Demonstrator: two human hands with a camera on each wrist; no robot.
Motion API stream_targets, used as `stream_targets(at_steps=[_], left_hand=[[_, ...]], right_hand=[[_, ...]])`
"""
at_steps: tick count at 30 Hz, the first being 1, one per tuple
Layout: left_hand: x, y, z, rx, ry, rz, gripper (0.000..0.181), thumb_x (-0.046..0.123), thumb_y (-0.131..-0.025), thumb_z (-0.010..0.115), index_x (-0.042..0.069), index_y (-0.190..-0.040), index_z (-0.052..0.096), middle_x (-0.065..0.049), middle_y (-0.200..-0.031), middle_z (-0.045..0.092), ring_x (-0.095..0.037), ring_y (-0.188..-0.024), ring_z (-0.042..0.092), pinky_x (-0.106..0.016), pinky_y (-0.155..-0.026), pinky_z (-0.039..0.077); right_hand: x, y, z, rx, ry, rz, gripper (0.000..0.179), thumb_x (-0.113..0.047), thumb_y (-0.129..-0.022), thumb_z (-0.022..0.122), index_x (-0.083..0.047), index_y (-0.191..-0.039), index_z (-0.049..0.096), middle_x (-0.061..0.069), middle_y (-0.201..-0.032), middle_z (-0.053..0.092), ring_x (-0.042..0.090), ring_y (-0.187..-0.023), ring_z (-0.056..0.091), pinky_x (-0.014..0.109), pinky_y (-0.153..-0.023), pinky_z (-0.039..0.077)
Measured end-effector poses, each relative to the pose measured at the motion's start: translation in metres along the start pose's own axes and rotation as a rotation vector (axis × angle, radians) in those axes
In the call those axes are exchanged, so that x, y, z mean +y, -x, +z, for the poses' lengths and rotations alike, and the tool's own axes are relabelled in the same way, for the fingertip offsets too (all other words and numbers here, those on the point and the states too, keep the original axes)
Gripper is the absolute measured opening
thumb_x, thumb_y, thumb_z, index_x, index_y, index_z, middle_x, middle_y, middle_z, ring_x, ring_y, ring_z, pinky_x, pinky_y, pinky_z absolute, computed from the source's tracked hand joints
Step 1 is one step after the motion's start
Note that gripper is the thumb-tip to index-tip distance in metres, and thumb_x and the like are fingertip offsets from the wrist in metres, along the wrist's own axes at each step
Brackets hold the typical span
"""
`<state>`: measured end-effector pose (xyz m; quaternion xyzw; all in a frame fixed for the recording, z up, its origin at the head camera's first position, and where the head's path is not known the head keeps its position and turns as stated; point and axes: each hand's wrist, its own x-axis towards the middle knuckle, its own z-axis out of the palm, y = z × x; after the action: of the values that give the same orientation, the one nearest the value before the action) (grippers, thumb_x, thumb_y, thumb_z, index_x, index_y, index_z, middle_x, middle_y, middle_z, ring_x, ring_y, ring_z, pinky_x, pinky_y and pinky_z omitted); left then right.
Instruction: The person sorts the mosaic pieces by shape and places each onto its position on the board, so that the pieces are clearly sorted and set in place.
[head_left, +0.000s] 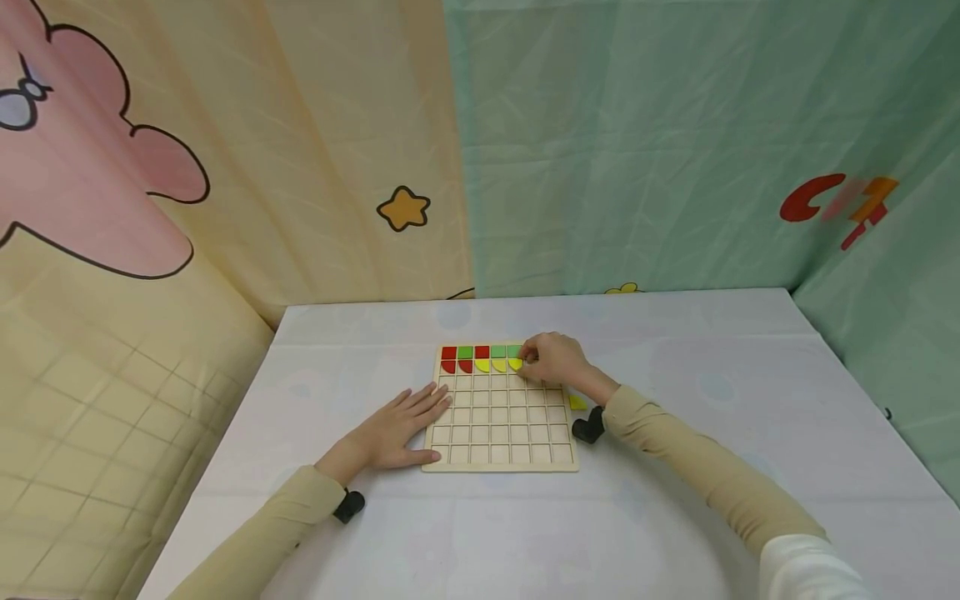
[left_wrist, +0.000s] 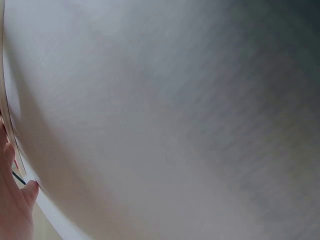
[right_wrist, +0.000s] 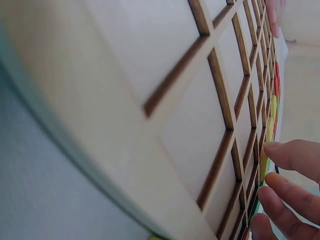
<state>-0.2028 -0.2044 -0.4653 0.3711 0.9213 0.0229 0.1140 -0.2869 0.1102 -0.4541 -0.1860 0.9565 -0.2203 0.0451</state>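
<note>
A square wooden grid board (head_left: pixel 480 433) lies on the table. Its far row bears red and green square tiles; the row below bears red and yellow quarter-circle tiles. My left hand (head_left: pixel 401 429) rests flat with spread fingers on the board's left edge; the left wrist view shows only part of that hand (left_wrist: pixel 15 200) at its border. My right hand (head_left: pixel 555 360) pinches the rightmost visible yellow quarter-circle tile (head_left: pixel 514 364) at its cell, thumb and forefinger at its sides. In the right wrist view, the thumb (right_wrist: pixel 295 156) is close to the yellow tile. The right hand hides the far right cells.
One loose yellow piece (head_left: pixel 577 402) lies just right of the board, partly under the right wrist. A black wrist device (head_left: pixel 588 426) sits below the right wrist, another (head_left: pixel 349 506) at the left. White cloth covers the table (head_left: pixel 480 542); printed curtains (head_left: pixel 337 150) stand behind.
</note>
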Motion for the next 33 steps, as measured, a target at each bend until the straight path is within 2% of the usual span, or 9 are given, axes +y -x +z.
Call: stream_targets(at_steps=[33], left_hand=[[-0.0015, -0.0007, 0.0026, -0.006, -0.004, -0.008, 0.089, 0.068, -0.089, 0.043, 0.018, -0.156, 0.011, -0.001, -0.164, 0.007, -0.022, -0.151, 0.007, -0.051, -0.121, 0.013]], right_hand=[[0.0023, 0.0012, 0.0002, -0.001, -0.014, 0.005, 0.019, -0.031, -0.085, 0.073, -0.016, -0.097, 0.074, -0.004, -0.085, 0.071, 0.009, -0.072, 0.062, 0.025, -0.06, 0.049]])
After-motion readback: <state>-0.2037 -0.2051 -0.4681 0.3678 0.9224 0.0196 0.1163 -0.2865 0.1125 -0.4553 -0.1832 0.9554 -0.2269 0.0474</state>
